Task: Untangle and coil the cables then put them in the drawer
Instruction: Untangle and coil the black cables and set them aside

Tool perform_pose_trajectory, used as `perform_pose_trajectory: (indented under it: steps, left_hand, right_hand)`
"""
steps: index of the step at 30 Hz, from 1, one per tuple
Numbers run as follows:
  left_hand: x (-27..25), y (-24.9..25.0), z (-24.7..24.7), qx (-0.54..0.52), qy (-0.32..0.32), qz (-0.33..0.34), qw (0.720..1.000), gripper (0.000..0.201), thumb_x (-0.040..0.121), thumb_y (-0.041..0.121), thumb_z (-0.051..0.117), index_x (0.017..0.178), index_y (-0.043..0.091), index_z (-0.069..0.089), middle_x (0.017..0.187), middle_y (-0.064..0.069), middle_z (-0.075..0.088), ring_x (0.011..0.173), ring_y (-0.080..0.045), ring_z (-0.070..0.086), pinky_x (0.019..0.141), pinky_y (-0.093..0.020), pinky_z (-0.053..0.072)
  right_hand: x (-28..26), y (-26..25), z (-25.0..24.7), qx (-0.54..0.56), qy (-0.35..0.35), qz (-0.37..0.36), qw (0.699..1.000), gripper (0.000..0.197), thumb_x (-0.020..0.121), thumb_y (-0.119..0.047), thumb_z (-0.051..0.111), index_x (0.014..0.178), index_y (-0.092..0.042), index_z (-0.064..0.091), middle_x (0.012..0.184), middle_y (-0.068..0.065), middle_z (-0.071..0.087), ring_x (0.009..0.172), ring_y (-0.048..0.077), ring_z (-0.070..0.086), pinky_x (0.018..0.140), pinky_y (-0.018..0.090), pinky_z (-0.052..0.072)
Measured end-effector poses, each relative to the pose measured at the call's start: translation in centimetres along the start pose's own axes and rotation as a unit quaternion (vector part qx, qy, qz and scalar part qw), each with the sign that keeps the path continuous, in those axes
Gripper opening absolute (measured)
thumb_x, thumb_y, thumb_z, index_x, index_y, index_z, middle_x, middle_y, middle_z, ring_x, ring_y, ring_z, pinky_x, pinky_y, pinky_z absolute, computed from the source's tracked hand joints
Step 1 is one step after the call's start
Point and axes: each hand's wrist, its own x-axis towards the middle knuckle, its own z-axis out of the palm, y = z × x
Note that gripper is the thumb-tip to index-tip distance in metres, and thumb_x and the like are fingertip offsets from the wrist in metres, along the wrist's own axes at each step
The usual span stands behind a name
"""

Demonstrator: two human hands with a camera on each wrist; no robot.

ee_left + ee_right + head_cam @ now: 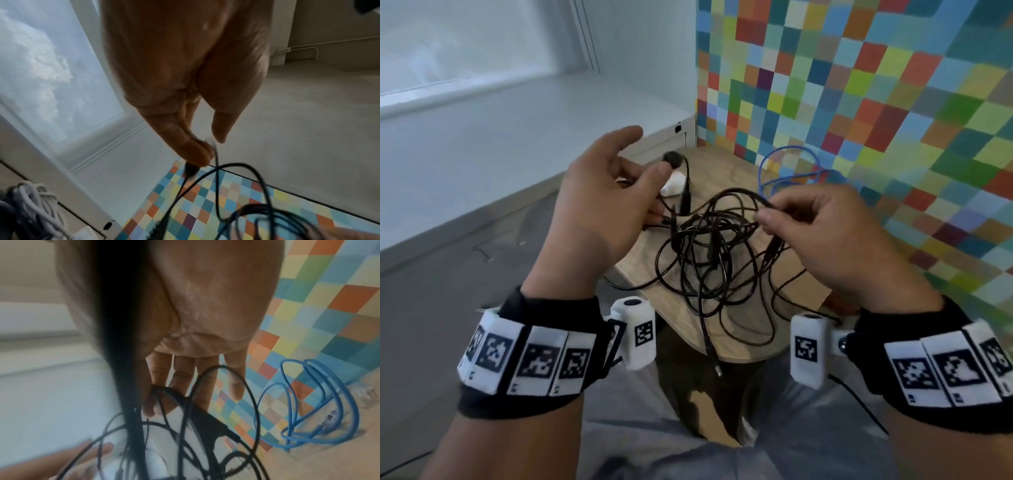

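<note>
Centrally, a black cable tangle is lying on the wooden bench, with both hands working at its upper edge. The left hand is pinching a black strand near a plug: in the left wrist view its fingers are closing on the thin wire just above the plug body, while the forefinger is sticking out unused in the head view. The right hand is pinching a raised loop of the same tangle between thumb and forefinger; the right wrist view is showing the other fingers hanging loosely extended behind the strands. One plug end is dangling over the near edge of the bench. A blue cable is resting in loose loops at the back of the bench, against the chequered wall, apart from the black mass. A small white object is lying beside the left hand; its nature cannot be told. A drawer is possibly showing at the left in the wrist view, but this is uncertain.

Judging from the thin, drooping loops, the cable is likely handling as light, limp and springy, sliding easily through a pinch but snagging where strands are crossing. Hold is best taken at a plug end, which is stiffer and thicker, feeding it back through the loops instead of pulling on mid-strand, which would be tightening knots.
</note>
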Motion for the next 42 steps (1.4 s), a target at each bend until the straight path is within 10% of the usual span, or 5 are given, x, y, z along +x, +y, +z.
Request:
perform_pose_trajectory:
  steps: [13,21,29,36,42]
  left_hand:
    - [-3.0,1.8,3.8,0.135,-0.168,0.125,0.968,0.017,0.098,0.036,0.065,0.113,0.036,0.072,0.087,0.007,0.075,0.081,-0.004,0.07,0.078,-0.035,0.059]
    - [0.3,0.3,-0.9,-0.145,0.092,-0.003,0.985,0.029,0.099,0.01,0.05,0.086,0.018,0.075,0.067,-0.001,0.065,0.079,-0.029,0.07,0.079,-0.047,0.055]
    - [1.1,-1.9,-3.6,-0.055,0.177,-0.075,0.98,0.024,0.088,0.015,0.057,0.078,0.021,0.078,0.044,0.006,0.043,0.054,-0.017,0.053,0.074,-0.037,0.051]
    - [-0.6,-0.3,-0.6,0.094,0.044,-0.025,0.994,0.017,0.093,0.028,0.065,0.086,0.031,0.08,0.069,-0.002,0.069,0.058,-0.029,0.052,0.051,-0.026,0.038]
    - [-2.9,3.4,2.3,0.138,-0.062,0.127,0.98,0.025,0.097,0.028,0.061,0.101,0.048,0.076,0.088,0.027,0.074,0.082,0.004,0.068,0.071,-0.015,0.051]
  right_hand:
    - [-0.1,-2.9,-1.5,0.186,0.058,-0.074,0.978,0.019,0.102,-0.015,0.063,0.106,-0.026,0.078,0.069,-0.001,0.069,0.059,0.026,0.06,0.063,0.041,0.059]
    - [0.6,1.6,-5.4,-0.002,0.154,0.006,0.988,0.017,0.097,-0.015,0.072,0.095,-0.032,0.075,0.08,-0.015,0.072,0.069,-0.006,0.066,0.065,0.009,0.05]
    - [0.5,3.6,-5.8,0.099,0.154,0.12,0.976,0.016,0.091,-0.016,0.078,0.107,-0.017,0.074,0.048,0.003,0.06,0.042,0.019,0.057,0.069,0.048,0.063]
    - [0.3,0.5,-3.5,-0.107,0.057,0.065,0.99,0.082,0.077,-0.041,0.087,0.149,-0.04,0.047,0.143,-0.007,0.052,0.121,0.001,0.047,0.098,0.019,0.035]
    - [0.1,-5.5,-0.2,0.005,-0.05,-0.12,0.991,0.065,0.093,-0.026,0.075,0.151,-0.032,0.047,0.139,-0.023,0.06,0.123,-0.015,0.051,0.1,0.006,0.039]
